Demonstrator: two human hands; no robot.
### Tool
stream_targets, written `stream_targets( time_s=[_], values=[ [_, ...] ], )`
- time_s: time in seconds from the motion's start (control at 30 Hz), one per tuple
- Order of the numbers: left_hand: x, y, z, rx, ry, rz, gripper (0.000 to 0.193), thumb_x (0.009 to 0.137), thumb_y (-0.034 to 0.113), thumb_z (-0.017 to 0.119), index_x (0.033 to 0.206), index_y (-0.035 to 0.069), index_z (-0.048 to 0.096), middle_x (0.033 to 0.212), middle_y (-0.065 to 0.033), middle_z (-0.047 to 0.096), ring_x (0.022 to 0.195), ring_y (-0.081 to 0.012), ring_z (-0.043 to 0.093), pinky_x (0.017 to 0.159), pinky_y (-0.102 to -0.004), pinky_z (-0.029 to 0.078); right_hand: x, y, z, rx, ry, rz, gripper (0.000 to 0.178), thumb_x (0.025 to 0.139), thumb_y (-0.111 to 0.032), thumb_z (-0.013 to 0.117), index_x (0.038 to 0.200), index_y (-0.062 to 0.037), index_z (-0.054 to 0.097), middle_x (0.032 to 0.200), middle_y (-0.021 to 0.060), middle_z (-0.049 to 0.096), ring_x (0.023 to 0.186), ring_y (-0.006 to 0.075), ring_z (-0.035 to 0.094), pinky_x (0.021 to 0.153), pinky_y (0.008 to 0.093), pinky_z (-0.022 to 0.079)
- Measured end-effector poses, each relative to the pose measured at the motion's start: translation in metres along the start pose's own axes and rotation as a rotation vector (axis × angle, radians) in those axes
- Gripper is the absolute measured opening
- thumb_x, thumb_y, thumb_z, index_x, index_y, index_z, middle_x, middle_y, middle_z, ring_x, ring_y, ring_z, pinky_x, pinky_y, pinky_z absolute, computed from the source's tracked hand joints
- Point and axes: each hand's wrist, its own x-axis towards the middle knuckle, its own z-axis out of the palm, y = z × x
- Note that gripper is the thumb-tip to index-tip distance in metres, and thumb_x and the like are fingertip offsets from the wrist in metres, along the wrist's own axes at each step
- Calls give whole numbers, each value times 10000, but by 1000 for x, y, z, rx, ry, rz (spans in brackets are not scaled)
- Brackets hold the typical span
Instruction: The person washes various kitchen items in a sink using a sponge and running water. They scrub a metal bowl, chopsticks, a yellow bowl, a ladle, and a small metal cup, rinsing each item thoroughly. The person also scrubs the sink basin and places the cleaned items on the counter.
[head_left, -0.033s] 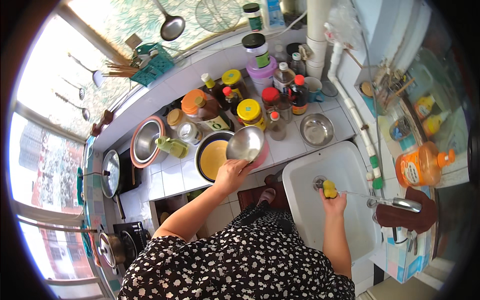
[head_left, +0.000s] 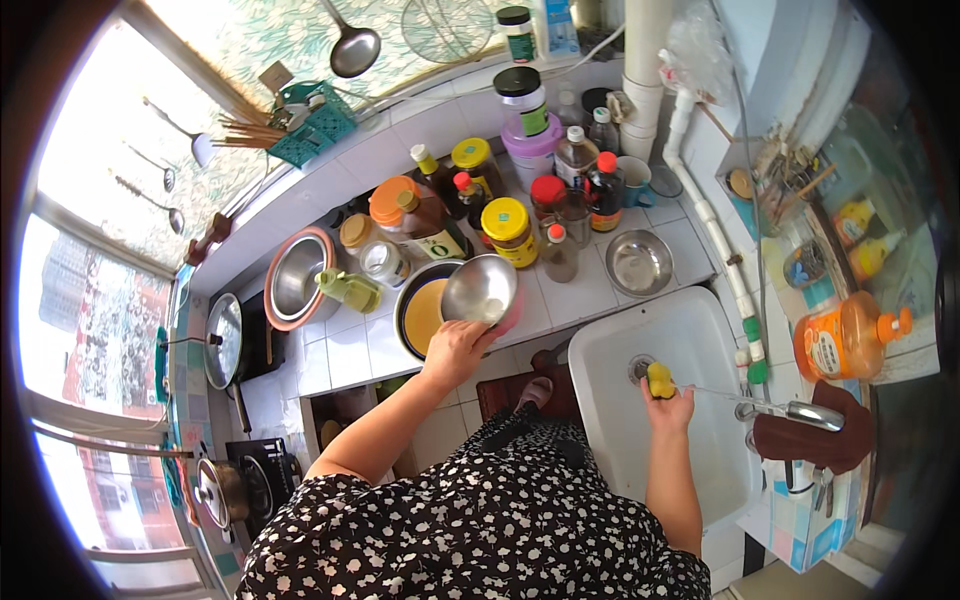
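My left hand [head_left: 457,352] is closed on the near rim of a shiny metal bowl [head_left: 478,292]. The bowl tilts over the right part of a dark-rimmed round basin [head_left: 422,312], whose inside looks yellow-tan. Something pink shows past the bowl's right edge, mostly hidden by it. Over the white sink [head_left: 610,415], my right hand [head_left: 667,408] has its fingers around a lumpy yellow piece, perhaps a sponge [head_left: 661,380]. A thin stream of water runs toward that hand from the silver tap [head_left: 812,414].
Bottles and lidded jars [head_left: 508,232] crowd the tiled counter behind the bowl. A second metal bowl [head_left: 638,263] sits by the sink's far edge. Nested basins [head_left: 300,278] and a lidded pan [head_left: 224,340] stand at left. An orange soap bottle [head_left: 850,338] is at right.
The metal bowl has moved slightly to the left with my left hand still on it. My right hand and the yellow piece stay nearly in place. The whole view shifts a little.
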Motion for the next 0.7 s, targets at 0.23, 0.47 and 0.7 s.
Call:
stream_targets(
  time_s=[0.23,0.47,0.7],
  values=[
    [-54,-80,27,193,-12,-169,115,832,133,541,852,26,577,748,-135,602,749,-327,578,691,-413,421,9,0,3,4,-29,38,562,954,-478,296,1236,-1,384,1246,139,473,1153,304,460,962,497,401],
    [-16,-39,38,218,-1,-58,497,814,172,591,1262,31,427,1289,-158,429,1206,-322,387,1030,-459,265,-2,-12,-7,41,-56,-14,503,964,-429,307,1228,-14,415,1225,126,492,1126,288,478,941,477,421],
    [105,34,159,-1070,-483,-689,546,919,283,515,1318,-19,295,1248,-160,444,1040,-250,547,843,-370,506,-19,-11,-23,45,-13,-104,442,972,-376,303,1198,-23,446,1216,146,501,1112,298,485,926,464,433]
  ],
)
